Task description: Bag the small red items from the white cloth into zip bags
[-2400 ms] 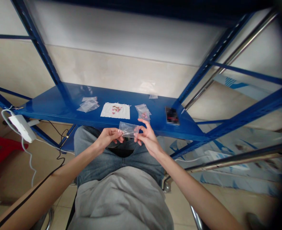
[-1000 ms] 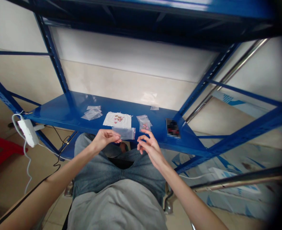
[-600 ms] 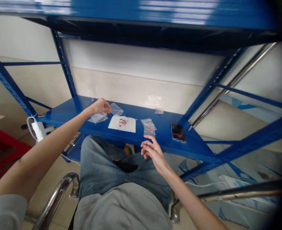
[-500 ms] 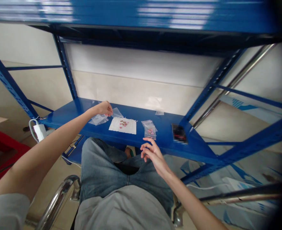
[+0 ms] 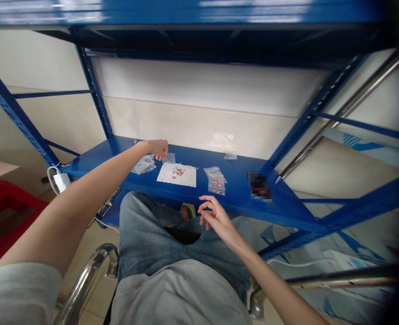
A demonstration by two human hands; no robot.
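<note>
Glossy blue steel shelf [image 5: 240, 198], left hand [image 5: 159, 149] on clear plastic bag [image 5: 169, 158].

No readable writing anywhere, the small dark item [image 5: 260, 186] on the blue steel shelf [image 5: 236, 192] pixelated past reading.

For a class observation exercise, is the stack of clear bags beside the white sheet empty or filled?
Filled, at least partly: small pink items show through the clear bags, near their lower end.
</note>
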